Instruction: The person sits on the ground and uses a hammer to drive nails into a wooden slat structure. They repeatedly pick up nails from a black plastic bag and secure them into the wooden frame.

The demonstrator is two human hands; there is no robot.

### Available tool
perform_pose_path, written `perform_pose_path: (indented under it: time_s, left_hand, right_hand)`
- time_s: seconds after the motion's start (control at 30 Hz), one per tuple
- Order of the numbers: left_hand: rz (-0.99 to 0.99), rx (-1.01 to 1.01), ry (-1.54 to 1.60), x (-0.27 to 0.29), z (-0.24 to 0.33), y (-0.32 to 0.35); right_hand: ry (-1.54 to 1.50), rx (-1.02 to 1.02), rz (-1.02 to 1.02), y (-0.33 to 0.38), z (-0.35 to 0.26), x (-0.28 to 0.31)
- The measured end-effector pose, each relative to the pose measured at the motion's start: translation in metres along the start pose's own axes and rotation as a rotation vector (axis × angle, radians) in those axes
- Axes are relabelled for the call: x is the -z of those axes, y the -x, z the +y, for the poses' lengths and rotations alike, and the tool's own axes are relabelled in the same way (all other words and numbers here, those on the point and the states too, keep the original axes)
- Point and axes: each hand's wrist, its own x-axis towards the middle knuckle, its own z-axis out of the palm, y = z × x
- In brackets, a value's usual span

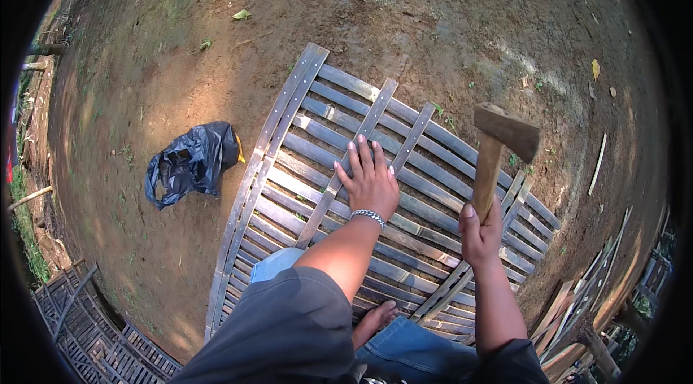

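In the head view, the grey-brown slatted bamboo panel (324, 203) lies on bare earth, spreading from the centre toward six o'clock. Its long slats look weathered, some bleached pale, with narrow gaps between them; the double edge strip (278, 124) toward ten o'clock is dotted with small nail heads. My left hand (375, 185) rests palm down near the centre, fingers spread over the panel, gripping nothing. My right hand (482, 236) is closed around the pale wooden handle of a small axe with a dark, rust-brown flared head (488, 167), held up between two and three o'clock, its blade edge toward three.

I count one panel, one axe, two hands, one silver chain bracelet (369, 216) on my left wrist, one bare foot (375, 320) at six o'clock, one crumpled black plastic bag (191, 164) at nine and one yellow leaf (595, 69) near two. The slats are too many to count surely.
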Motion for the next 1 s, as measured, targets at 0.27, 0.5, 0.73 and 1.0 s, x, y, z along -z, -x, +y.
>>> perform_pose_path:
  time_s: [0.27, 0.5, 0.73, 1.0]
  left_hand:
    - [-0.023, -0.008, 0.081, -0.003, 0.006, -0.001]
    - [-0.041, -0.026, 0.082, -0.002, 0.009, 0.001]
    - [-0.037, 0.002, 0.060, -0.002, 0.004, 0.000]
    - [0.025, -0.028, 0.063, -0.002, 0.001, -0.002]
  right_hand:
    - [0.444, -0.137, -0.214, 0.001, 0.007, 0.004]
    - [0.356, -0.050, -0.042, 0.008, 0.025, 0.000]
    - [-0.160, 0.205, 0.175, -0.012, -0.006, -0.016]
    - [0.131, 0.073, 0.071, 0.003, 0.027, -0.019]
